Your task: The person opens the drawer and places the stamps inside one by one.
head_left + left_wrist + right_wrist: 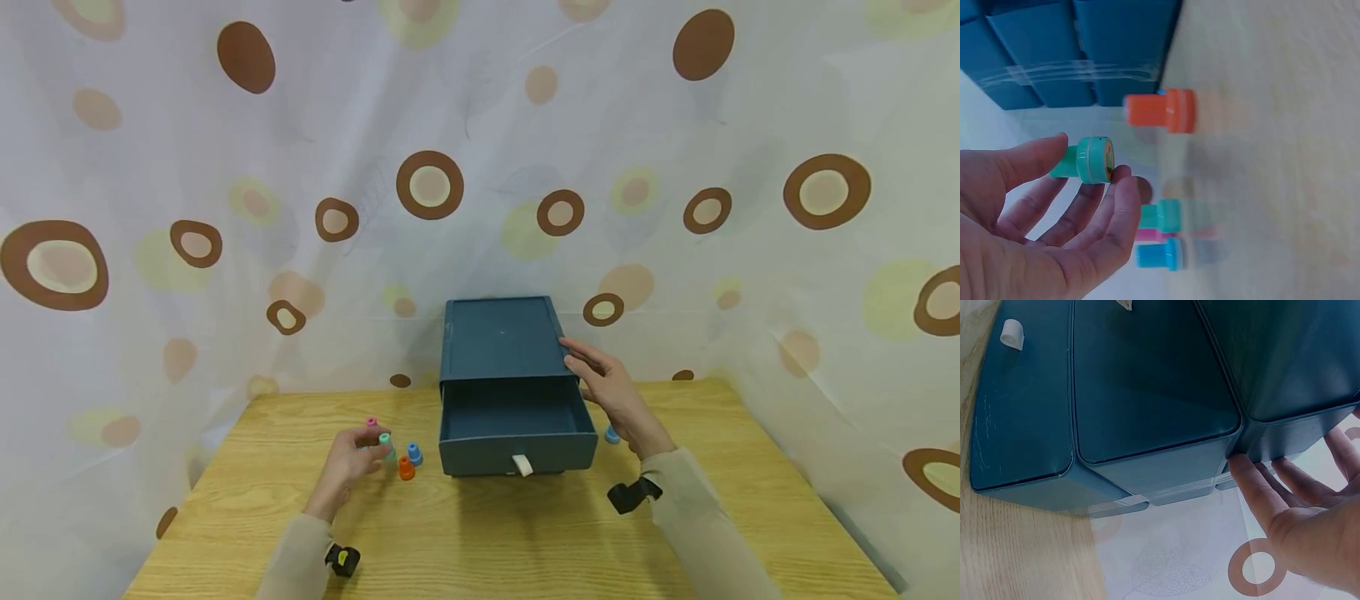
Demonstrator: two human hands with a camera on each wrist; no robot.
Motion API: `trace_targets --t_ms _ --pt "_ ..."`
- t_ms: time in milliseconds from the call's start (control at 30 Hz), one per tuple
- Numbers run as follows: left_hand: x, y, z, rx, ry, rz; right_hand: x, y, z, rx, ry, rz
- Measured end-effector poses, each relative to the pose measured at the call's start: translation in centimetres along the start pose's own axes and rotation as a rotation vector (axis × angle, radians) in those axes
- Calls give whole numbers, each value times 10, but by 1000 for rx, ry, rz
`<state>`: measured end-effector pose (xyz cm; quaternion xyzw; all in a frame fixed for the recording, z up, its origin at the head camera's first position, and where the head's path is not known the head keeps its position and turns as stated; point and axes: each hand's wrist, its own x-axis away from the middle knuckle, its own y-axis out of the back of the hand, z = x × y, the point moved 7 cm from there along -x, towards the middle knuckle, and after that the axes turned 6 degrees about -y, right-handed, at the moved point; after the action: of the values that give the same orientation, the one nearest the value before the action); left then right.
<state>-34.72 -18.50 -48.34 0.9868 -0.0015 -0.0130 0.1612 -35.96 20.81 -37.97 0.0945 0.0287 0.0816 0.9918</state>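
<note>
My left hand [347, 467] pinches a green toy stamp [1090, 160] between thumb and fingers, raised above the table left of a dark blue drawer cabinet [501, 337]. The stamp's round printed base shows in the left wrist view. An upper drawer [480, 456] of the cabinet is pulled out, and its visible inside holds nothing. My right hand [617, 398] rests against the cabinet's right side near the top front. In the right wrist view, its extended fingers [1257, 487] touch the side wall. Below the left hand stands an orange stamp [1160, 111].
A blue stamp [415, 455] stands beside the orange one. Teal [1163, 215], pink [371, 422] and another blue stamp [1159, 255] are further left. One more blue stamp [612, 435] sits right of the cabinet. A patterned cloth [480, 150] hangs behind the wooden table [510, 550].
</note>
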Motion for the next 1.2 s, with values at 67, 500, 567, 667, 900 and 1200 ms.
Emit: trace_targets --t_ms 67,500,567,667,900,1200 --pt "1 1 -8 5 -16 -7 1 0 -1 1 -7 -2" --pt "-2 1 -44 34 -87 -58 3 5 1 6 -5 -7" --pt "-2 2 -47 44 -87 -81 3 4 0 8 -7 -4" --pt "-1 3 -55 51 -105 -106 2 3 0 6 -9 1" --pt "4 1 -75 75 -166 -111 1 2 0 7 -7 -3" --pt "12 0 -102 129 -248 -124 1 0 1 -3 2 7"
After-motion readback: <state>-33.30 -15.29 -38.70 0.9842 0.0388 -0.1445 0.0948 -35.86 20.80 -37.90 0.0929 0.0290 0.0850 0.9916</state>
